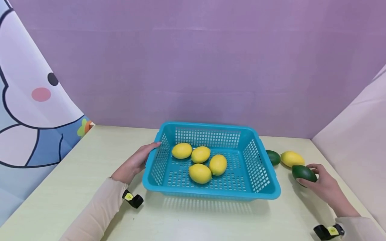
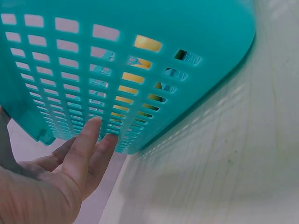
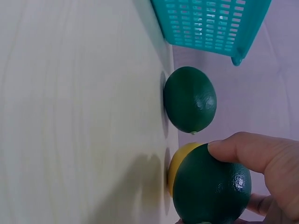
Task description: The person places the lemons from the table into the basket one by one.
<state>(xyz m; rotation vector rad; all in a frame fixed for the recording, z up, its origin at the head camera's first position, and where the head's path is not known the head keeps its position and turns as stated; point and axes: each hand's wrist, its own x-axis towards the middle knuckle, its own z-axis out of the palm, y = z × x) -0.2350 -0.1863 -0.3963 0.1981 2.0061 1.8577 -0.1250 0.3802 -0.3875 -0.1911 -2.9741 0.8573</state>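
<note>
Basket (image 1: 211, 194), blue, plastic, with a grid of holes in its walls, sits mid-table, and I have it by its left side: my left hand (image 1: 140, 160) pinches the wall there, thumb over the rim, fingertips against the outside. Inside it, four lemons (image 1: 200, 173) lie clustered in the left and middle part, two on the far side, one near, one to the right. My right hand (image 1: 325, 185), well to the right of the basket, grips a dark green lime (image 1: 303, 173) between thumb and fingers; from the right wrist it looks raised off the table (image 1: 123, 144). Just beyond it lies a loose lemon (image 1: 292, 158), partly covered by the held fruit in that same close view; whether the two touch, I cannot tell. Left of that lemon, a second lime (image 1: 273, 157) rests on the table, between it and the basket's right side. Pale sleeves on both arms, a black wrist strap (image 1: 132, 199) at the left cuff. Purple cloth (image 1: 211, 67) hangs behind the far edge.
</note>
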